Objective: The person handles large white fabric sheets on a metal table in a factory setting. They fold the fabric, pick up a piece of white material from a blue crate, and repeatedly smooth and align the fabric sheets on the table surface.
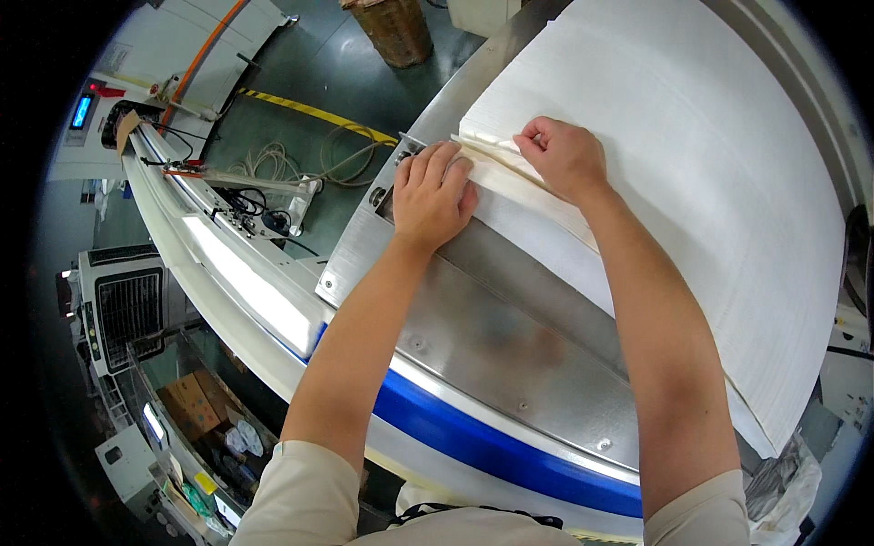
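Note:
A thick stack of white sheets (692,173), paper or cloth, lies on a steel table top (510,341). Along its near edge some layers are parted and a cream-coloured edge shows. My right hand (566,159) rests on the stack by that edge, its fingers curled into a pinch at the upper layers. What lies between thumb and forefinger is mostly hidden. At the left corner my left hand (430,196) lies over the sheet edge and the table's metal rim, fingers stretched forward and side by side, thumb near the cream edge.
A blue strip (492,460) and white rail run along the table's near side. To the left stands a long white machine beam (228,273), with coiled hoses (273,164) on the floor. A brown bin (396,32) is beyond. Cardboard boxes (191,400) sit lower left.

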{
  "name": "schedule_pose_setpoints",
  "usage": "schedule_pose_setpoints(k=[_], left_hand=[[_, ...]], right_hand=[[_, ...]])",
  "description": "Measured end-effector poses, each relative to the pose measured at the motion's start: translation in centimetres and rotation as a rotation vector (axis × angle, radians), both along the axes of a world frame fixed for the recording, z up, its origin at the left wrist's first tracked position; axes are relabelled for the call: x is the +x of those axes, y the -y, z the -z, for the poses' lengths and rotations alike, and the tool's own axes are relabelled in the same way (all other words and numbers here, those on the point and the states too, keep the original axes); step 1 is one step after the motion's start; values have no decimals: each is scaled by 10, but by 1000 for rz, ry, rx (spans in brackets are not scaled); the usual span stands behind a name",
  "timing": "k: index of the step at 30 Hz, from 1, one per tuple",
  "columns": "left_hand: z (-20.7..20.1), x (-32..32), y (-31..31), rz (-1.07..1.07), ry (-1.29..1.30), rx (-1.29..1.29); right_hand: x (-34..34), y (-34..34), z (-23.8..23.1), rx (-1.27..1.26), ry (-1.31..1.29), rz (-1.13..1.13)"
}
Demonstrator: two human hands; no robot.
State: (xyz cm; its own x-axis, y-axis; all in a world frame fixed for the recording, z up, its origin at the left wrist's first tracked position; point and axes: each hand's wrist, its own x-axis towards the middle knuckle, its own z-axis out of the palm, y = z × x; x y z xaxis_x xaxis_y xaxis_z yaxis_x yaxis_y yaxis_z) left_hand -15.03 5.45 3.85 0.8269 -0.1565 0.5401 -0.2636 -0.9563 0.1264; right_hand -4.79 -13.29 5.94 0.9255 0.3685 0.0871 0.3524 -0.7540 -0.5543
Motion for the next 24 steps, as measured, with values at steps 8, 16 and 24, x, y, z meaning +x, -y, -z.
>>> schedule_pose_setpoints(k=[8, 16, 24], left_hand=[[-22, 3, -19, 281, -79, 125], [-68, 11, -16, 257, -604, 506], [-55, 45, 71, 70, -873, 1100]], right_hand=[[-16, 1, -15, 110, -58, -40], [-165, 122, -10, -218, -49, 283], [-301, 467, 1, -672, -120, 695]])
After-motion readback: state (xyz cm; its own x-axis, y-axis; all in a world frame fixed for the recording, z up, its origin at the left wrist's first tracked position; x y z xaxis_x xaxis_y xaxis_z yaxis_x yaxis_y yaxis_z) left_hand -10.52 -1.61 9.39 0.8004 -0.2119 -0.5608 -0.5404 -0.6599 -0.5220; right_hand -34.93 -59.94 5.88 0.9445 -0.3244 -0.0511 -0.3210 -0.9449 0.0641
